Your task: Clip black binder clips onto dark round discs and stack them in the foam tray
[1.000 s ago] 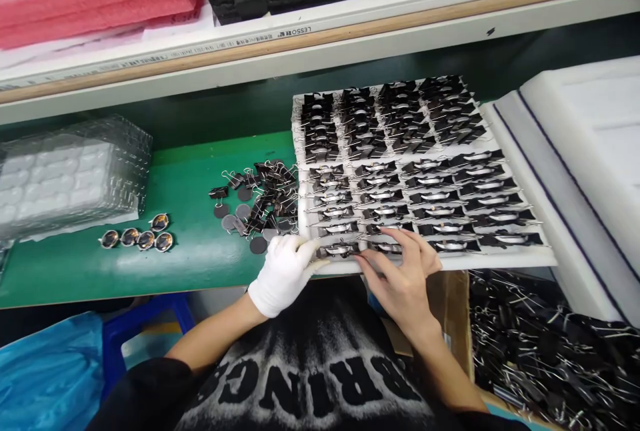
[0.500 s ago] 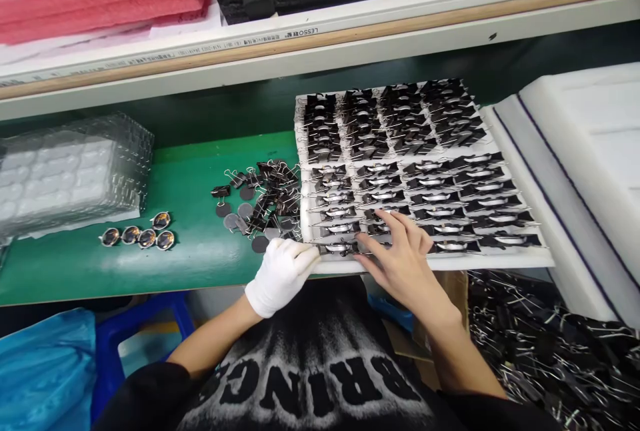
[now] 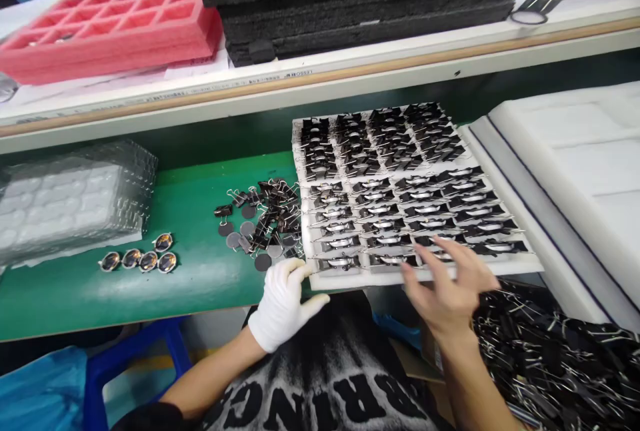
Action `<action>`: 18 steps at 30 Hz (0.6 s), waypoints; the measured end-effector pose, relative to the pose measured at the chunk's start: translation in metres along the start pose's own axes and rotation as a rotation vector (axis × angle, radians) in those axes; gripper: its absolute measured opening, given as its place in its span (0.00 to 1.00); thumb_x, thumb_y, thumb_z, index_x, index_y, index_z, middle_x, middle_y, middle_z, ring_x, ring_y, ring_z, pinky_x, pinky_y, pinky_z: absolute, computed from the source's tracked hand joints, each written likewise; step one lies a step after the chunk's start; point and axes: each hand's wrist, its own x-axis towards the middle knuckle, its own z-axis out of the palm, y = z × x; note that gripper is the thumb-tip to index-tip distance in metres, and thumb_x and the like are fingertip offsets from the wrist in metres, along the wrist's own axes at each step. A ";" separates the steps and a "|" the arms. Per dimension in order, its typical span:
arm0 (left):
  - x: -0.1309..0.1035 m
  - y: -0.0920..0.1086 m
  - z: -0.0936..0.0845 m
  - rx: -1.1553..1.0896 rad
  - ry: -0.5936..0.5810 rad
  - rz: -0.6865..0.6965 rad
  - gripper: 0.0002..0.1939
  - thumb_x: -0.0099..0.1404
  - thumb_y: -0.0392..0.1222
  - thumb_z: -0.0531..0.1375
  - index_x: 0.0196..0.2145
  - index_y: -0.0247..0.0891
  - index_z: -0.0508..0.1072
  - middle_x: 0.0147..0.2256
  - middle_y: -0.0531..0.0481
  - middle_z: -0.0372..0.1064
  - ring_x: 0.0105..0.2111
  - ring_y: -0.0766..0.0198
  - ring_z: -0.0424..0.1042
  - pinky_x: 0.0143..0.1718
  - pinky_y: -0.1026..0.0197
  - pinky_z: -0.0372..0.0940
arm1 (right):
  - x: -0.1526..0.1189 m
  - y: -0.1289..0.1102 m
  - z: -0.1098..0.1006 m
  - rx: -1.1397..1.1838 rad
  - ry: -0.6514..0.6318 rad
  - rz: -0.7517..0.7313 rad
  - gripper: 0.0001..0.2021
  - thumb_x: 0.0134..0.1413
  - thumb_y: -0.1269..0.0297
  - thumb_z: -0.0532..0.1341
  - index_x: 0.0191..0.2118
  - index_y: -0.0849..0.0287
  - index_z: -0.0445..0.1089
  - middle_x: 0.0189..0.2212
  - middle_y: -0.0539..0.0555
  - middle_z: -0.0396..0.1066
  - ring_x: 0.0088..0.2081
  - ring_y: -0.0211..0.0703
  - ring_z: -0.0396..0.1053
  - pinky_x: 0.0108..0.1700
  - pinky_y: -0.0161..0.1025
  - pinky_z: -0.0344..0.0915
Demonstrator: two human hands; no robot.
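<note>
My left hand [image 3: 284, 304], in a white glove, rests by the front left corner of a white foam tray [image 3: 380, 279]. Its thumb sticks out to the right and the fingers look loosely bent, with nothing visible in them. My bare right hand [image 3: 453, 284] is over the tray's front edge, fingers spread and holding nothing. Rows of round metal watch cases [image 3: 340, 262] stand on edge in the tray, gripped by black binder clips [image 3: 500, 246]. Left of the tray lies a heap of loose binder clips [image 3: 280, 208] among dark round discs [image 3: 263, 262].
Several watch cases [image 3: 149, 261] lie on the green bench [image 3: 210, 298]. Stacked clear plastic trays [image 3: 75, 198] stand at left. A shelf with pink foam [image 3: 115, 38] and black foam [image 3: 370, 4] crosses behind. More white foam [image 3: 575, 151] and a clip-filled box [image 3: 560, 351] are at right.
My right hand has moved right along the tray's front row. My left hand has loosened, its thumb now stretched away from the fingers. The camera view has tilted up a little.
</note>
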 end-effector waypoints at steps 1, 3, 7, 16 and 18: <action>-0.004 0.002 0.003 0.003 0.006 0.000 0.31 0.60 0.52 0.69 0.55 0.34 0.68 0.51 0.37 0.70 0.51 0.48 0.71 0.51 0.49 0.66 | -0.003 0.010 0.000 -0.048 0.110 0.070 0.14 0.61 0.61 0.66 0.50 0.60 0.76 0.50 0.65 0.74 0.52 0.60 0.71 0.51 0.54 0.64; -0.008 0.002 0.006 0.024 0.050 0.025 0.34 0.60 0.52 0.69 0.57 0.33 0.66 0.53 0.35 0.68 0.53 0.46 0.70 0.53 0.47 0.66 | -0.007 0.027 0.000 -0.114 0.281 0.195 0.14 0.64 0.65 0.60 0.51 0.63 0.77 0.48 0.69 0.74 0.50 0.62 0.72 0.50 0.56 0.66; 0.018 -0.022 -0.012 0.155 0.158 0.076 0.30 0.65 0.46 0.63 0.61 0.34 0.65 0.59 0.30 0.63 0.62 0.39 0.63 0.59 0.41 0.61 | -0.021 0.027 0.005 -0.128 0.352 0.069 0.14 0.65 0.64 0.58 0.49 0.60 0.77 0.43 0.66 0.72 0.48 0.59 0.70 0.46 0.53 0.66; 0.177 -0.097 -0.046 0.219 -0.415 0.157 0.27 0.69 0.60 0.57 0.59 0.45 0.70 0.65 0.42 0.64 0.65 0.43 0.61 0.62 0.41 0.57 | -0.046 -0.148 0.034 0.684 -0.100 -0.553 0.15 0.63 0.70 0.57 0.50 0.58 0.78 0.53 0.56 0.75 0.59 0.46 0.68 0.59 0.41 0.66; 0.191 -0.104 -0.038 0.158 -0.545 0.150 0.21 0.68 0.56 0.57 0.53 0.43 0.72 0.55 0.44 0.74 0.56 0.48 0.71 0.60 0.46 0.59 | -0.042 -0.183 0.037 0.596 -0.279 -0.414 0.21 0.62 0.68 0.58 0.59 0.64 0.72 0.61 0.65 0.70 0.66 0.57 0.62 0.61 0.48 0.67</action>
